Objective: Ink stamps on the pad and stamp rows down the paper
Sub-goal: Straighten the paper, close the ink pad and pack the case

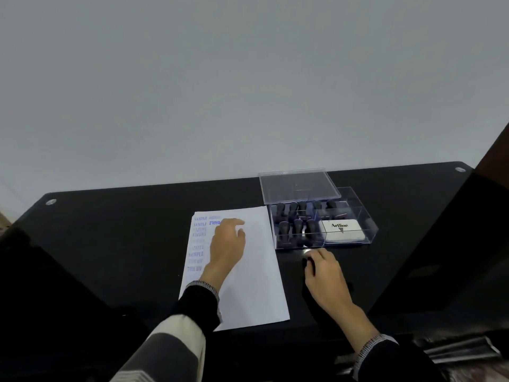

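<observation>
Left hand (227, 241) spread flat on paper (253, 271), right hand (322, 268) clamped around dark stamp (309, 264) beside it

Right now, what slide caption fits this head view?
Left hand steadies the partly stamped paper while right hand grips a dark stamp near the clear box.

White paper (248, 271) lies flat mid-tabletop, running toward the near edge, with a column of blue SAMPLE prints down its left side. Just right of it, toward the far edge, black-handled stamps (296, 230) stand upright in a clear box (369, 224) next to a shut white Artline pad (343, 230)
</observation>
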The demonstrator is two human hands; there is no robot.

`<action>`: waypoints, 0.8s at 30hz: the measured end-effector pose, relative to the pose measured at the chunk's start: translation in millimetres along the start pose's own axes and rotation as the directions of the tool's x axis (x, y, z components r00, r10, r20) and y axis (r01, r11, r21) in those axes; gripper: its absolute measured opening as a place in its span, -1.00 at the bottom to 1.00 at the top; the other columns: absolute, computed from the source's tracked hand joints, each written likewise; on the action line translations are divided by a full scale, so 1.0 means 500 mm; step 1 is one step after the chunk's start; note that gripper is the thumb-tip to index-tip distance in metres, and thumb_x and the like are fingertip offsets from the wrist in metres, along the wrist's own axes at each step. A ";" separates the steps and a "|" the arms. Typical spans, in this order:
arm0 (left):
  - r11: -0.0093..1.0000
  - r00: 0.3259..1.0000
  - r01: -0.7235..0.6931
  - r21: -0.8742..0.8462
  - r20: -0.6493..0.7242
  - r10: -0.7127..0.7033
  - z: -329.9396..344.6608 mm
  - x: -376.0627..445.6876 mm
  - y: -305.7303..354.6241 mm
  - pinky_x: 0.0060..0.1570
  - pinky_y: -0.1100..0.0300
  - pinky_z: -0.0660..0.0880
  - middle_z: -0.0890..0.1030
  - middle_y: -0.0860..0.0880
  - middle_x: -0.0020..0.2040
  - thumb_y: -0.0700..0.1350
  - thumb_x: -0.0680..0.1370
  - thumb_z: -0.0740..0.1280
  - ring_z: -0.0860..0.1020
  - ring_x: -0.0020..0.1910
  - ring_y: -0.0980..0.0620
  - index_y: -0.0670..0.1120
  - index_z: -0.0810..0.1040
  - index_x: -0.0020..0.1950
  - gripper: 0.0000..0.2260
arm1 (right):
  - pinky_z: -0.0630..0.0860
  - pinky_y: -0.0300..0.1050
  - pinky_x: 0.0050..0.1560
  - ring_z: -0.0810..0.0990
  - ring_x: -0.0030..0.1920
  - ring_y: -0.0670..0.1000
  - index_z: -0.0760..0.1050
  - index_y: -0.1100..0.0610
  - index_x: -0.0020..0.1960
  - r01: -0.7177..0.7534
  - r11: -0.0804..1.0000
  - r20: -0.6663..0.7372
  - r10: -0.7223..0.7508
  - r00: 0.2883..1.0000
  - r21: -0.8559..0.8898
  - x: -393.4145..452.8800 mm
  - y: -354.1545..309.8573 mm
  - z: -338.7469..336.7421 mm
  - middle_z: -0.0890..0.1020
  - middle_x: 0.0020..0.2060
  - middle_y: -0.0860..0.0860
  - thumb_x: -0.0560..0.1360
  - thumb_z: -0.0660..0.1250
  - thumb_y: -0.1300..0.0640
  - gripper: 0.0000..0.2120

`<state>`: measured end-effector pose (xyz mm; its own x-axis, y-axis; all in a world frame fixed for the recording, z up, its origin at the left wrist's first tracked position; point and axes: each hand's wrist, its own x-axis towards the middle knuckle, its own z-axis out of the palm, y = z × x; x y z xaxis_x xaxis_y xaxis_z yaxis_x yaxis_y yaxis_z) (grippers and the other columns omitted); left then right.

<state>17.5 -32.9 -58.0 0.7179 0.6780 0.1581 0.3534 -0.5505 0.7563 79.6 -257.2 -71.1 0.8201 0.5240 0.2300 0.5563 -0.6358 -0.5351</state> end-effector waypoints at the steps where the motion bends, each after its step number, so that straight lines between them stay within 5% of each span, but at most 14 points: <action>1: 1.000 0.999 -0.018 -0.014 0.027 0.019 0.015 0.021 0.005 0.14 0.24 0.34 0.49 0.00 0.26 -0.15 0.62 0.22 0.45 0.24 0.00 -0.03 0.51 0.21 -0.81 | 0.39 -0.22 0.09 0.43 0.03 -0.06 0.51 0.13 0.15 0.057 0.997 0.007 -0.057 0.998 -0.045 -0.002 0.015 -0.001 0.51 0.07 -0.02 0.55 0.22 0.26 -0.79; 8: 0.972 0.975 -0.175 0.155 0.165 0.150 0.088 0.192 0.024 0.07 0.04 0.50 0.55 -0.06 0.11 -0.12 0.61 0.23 0.52 0.09 -0.03 -0.04 0.55 0.21 -0.79 | 0.36 -0.22 0.03 0.34 -0.03 -0.12 0.46 0.02 0.13 0.093 0.992 0.010 -0.092 0.996 -0.091 0.000 0.037 0.016 0.44 0.04 -0.11 0.53 0.24 0.18 -0.80; 13: 0.897 0.928 -0.348 0.270 0.236 0.289 0.100 0.264 0.016 0.15 -0.04 0.44 0.44 -0.04 0.25 -0.02 0.56 0.31 0.44 0.16 -0.05 -0.02 0.52 0.30 -0.69 | 0.35 -0.17 0.05 0.33 -0.01 -0.08 0.42 0.00 0.10 0.084 0.991 0.016 -0.083 0.996 -0.103 0.005 0.043 0.025 0.41 0.05 -0.09 0.52 0.21 0.16 -0.83; 17: 0.756 0.829 -0.554 0.348 0.312 0.464 0.098 0.279 0.020 0.01 0.03 0.46 0.45 0.00 0.23 -0.03 0.60 0.25 0.46 0.09 -0.03 -0.07 0.59 0.13 -0.79 | 0.34 -0.12 0.07 0.33 0.01 -0.04 0.41 0.02 0.11 0.082 0.991 0.018 -0.081 0.997 -0.102 0.007 0.043 0.024 0.40 0.06 -0.06 0.53 0.18 0.15 -0.83; 21: 0.580 0.708 -0.698 0.419 0.289 0.644 0.085 0.273 0.015 -0.07 0.00 0.51 0.51 -0.07 0.20 -0.13 0.64 0.20 0.49 0.03 -0.08 -0.15 0.52 0.21 -0.79 | 0.34 -0.11 0.07 0.33 0.02 -0.02 0.40 0.03 0.13 0.090 0.990 0.022 -0.089 0.996 -0.111 0.006 0.043 0.024 0.41 0.06 -0.05 0.53 0.16 0.14 -0.81; 24: 0.772 0.802 -0.595 0.222 0.114 0.586 0.057 0.289 0.051 -0.08 0.08 0.45 0.56 -0.03 -0.01 -0.09 0.64 0.18 0.50 -0.07 -0.02 -0.10 0.49 0.08 -0.86 | 0.33 -0.11 0.09 0.33 0.02 -0.02 0.39 0.02 0.14 0.093 0.988 0.026 -0.090 0.996 -0.125 0.006 0.043 0.023 0.40 0.07 -0.05 0.54 0.14 0.14 -0.81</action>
<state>147.4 37.2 -34.2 0.8517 0.1659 0.4971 -0.0211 -0.9370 0.3488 92.7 -262.9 -91.4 0.7628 0.5936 0.2564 0.6424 -0.6502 -0.4058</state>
